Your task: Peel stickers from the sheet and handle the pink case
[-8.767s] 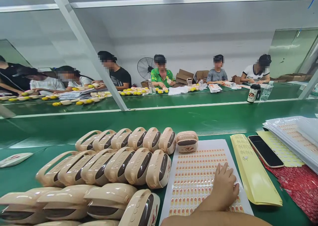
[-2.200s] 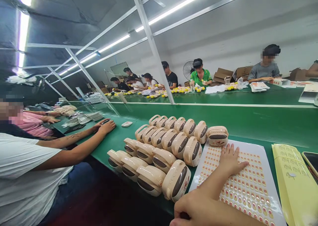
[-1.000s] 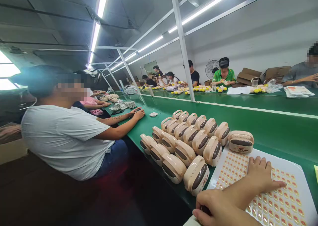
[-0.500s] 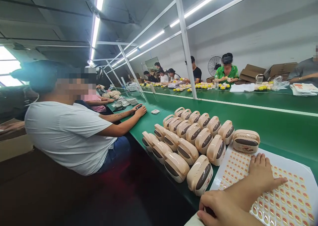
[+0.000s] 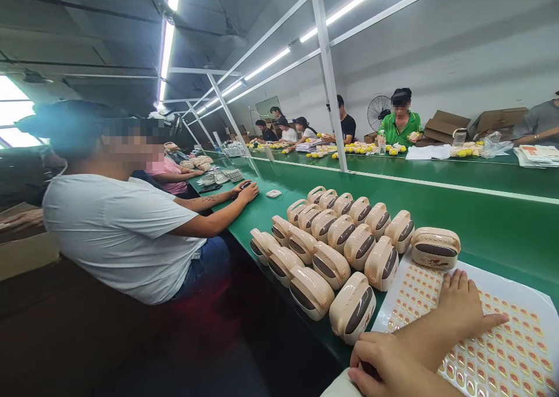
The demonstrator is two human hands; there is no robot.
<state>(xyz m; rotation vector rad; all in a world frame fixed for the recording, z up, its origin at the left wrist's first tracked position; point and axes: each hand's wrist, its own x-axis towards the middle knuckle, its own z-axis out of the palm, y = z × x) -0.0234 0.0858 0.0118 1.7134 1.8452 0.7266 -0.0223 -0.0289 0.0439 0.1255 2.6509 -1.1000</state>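
Observation:
My left hand [image 5: 460, 307] lies flat, fingers spread, on a white sheet of small orange stickers [image 5: 515, 350]; it holds nothing. My right hand [image 5: 384, 368] is curled at the bottom edge, against my left forearm; I cannot tell whether anything is in it. Left of the sheet, several beige handled devices with dark front panels [image 5: 349, 248] stand in rows on the green table. One of them [image 5: 435, 248] sits alone at the sheet's far corner, just beyond my left fingertips. The nearest one [image 5: 353, 308] stands by my right hand.
A person in a white shirt [image 5: 117, 234] sits at my left, one hand on the table. The green conveyor belt [image 5: 480, 222] runs beyond the devices, with a slanted white post [image 5: 329, 94]. Across it several people work among yellow parts, cardboard boxes [image 5: 445, 126] and a fan [image 5: 378, 110].
The view has swung left from the belt ahead to the person beside me. My left hand stays flat on the sticker sheet; my right hand stays curled by the forearm.

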